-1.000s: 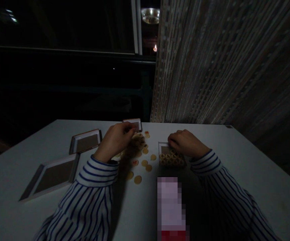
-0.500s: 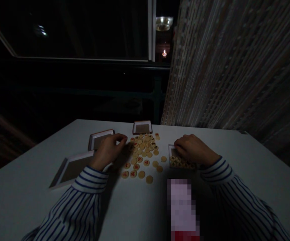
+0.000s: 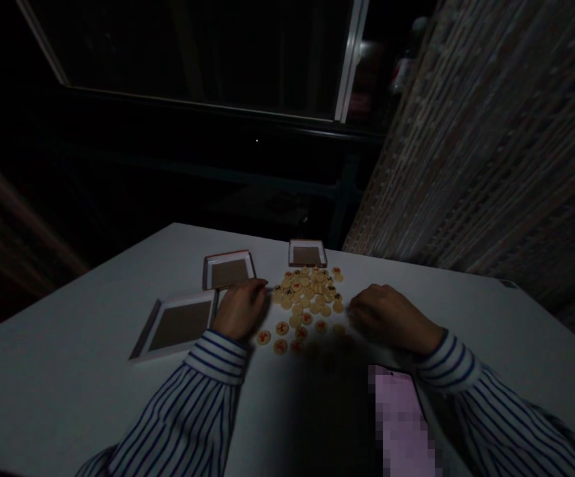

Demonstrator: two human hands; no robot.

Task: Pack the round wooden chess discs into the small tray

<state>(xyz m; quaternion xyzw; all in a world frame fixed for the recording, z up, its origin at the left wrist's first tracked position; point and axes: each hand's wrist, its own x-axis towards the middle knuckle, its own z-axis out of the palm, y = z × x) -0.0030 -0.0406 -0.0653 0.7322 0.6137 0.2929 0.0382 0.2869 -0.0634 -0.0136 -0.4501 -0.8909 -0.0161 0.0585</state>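
Note:
Round, cream-coloured Chinese chess pieces (image 3: 312, 285) lie in a loose pile mid-table, several showing red or dark characters. A few are spread nearer me, such as a red-marked piece (image 3: 263, 337). At the pile's left edge is my left hand (image 3: 240, 310), its index finger and thumb a little apart with nothing visible between them. My right hand (image 3: 391, 319) is to the right of the pile, palm down with curled fingers. Its fingertips are in dark shadow, so what they hold cannot be made out. The small box of pieces on that side is hidden.
On the left lie a large shallow box part (image 3: 181, 326) and a smaller tray (image 3: 229, 271). Another small tray (image 3: 307, 255) stands behind the pile. A phone (image 3: 407, 424) with a blurred screen lies near me on the white table (image 3: 79, 331). A string curtain (image 3: 466, 152) hangs at right.
The view has swung, so the table appears shifted right. My right hand has moved left toward the pieces, away from the small box. My left hand stays beside the pile, slightly lower.

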